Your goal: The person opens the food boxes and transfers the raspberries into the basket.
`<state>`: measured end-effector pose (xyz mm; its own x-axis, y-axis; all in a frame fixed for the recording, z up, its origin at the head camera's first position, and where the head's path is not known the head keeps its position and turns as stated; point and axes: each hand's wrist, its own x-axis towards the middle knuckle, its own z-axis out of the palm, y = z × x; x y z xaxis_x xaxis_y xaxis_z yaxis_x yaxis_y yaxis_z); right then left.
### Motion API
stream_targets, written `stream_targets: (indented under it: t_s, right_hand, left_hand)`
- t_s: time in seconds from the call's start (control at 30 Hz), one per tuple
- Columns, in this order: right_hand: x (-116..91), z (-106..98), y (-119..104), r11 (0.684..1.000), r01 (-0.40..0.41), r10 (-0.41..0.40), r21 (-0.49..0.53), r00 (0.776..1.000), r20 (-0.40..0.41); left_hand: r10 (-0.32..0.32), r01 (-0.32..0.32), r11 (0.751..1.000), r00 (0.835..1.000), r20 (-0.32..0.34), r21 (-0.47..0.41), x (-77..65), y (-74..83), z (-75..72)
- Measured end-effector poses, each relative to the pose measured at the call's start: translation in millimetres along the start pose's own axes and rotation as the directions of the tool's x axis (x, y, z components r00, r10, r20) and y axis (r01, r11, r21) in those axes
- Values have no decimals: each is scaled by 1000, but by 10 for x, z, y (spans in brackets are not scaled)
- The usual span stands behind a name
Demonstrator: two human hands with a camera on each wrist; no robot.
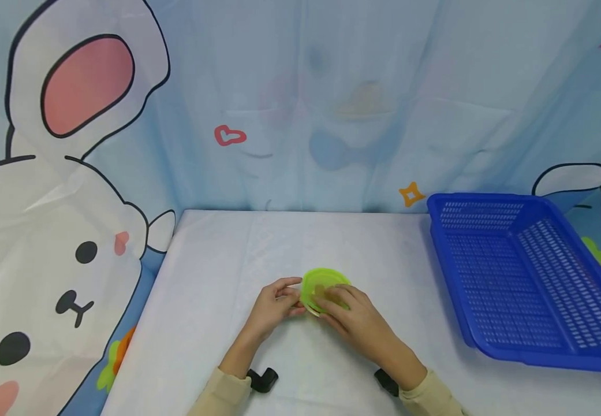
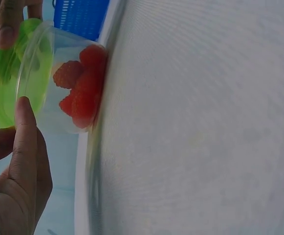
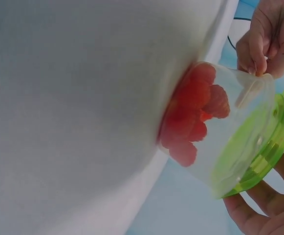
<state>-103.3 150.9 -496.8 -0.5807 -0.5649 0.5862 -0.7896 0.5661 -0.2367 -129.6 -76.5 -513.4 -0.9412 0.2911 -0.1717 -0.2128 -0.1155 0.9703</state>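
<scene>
A clear plastic container [image 2: 66, 46] stands on the white table, with several raspberries [image 3: 193, 98] heaped at its bottom. Over its mouth lies a bright green lid [image 1: 323, 276], tilted against the rim, with a gap on the side toward the left hand in the right wrist view. My right hand [image 1: 354, 318] holds the lid from above, its fingers spread over the top and edge. On the other side, my left hand [image 1: 273, 305] grips the container's rim between thumb and fingers. From the head view the lid and hands hide most of the container.
A blue plastic basket [image 1: 508, 349] with perforated walls stands at the right of the table [image 1: 227, 248]. Behind hangs a light blue printed curtain [image 1: 279, 75]. Black devices [image 1: 262, 381] sit at both wrists.
</scene>
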Motion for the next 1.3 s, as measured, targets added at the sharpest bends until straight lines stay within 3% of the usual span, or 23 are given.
stream_targets:
  t_s: [0.27, 0.57, 0.73, 0.83, 0.9, 1.0, 1.13, 1.3]
  right_hand:
    - [36, -97, 8, 998, -39, 40, 56, 999, -16]
    - [60, -276, 17, 982, -165, 169, 89, 984, -48]
    - [79, -331, 49, 959, -248, 262, 138, 961, -93]
    - [84, -350, 95, 927, -323, 350, 193, 928, -128]
    - [77, -372, 133, 885, -387, 429, 258, 894, -130]
    - [57, -427, 207, 781, -488, 559, 389, 825, -86]
    - [26, -473, 353, 583, -565, 681, 584, 732, 28]
    - [40, -435, 566, 345, -615, 789, 709, 599, 136]
  left_hand:
    - [-8, 8, 1000, 1000, -8, 7, 22, -17, -8]
    - [-10, 10, 1000, 1000, -13, 12, 26, -16, -9]
    - [-15, 15, 1000, 1000, -17, 16, 27, -12, -8]
    - [-11, 11, 1000, 1000, -17, 25, 24, -10, -11]
    - [-9, 9, 1000, 1000, -17, 28, 18, -7, -12]
    - [-11, 11, 1000, 1000, -19, 29, 8, 0, -11]
    - [-18, 19, 999, 999, -31, 37, -2, 11, -7]
    - [-20, 22, 999, 999, -39, 49, -6, 27, 7]
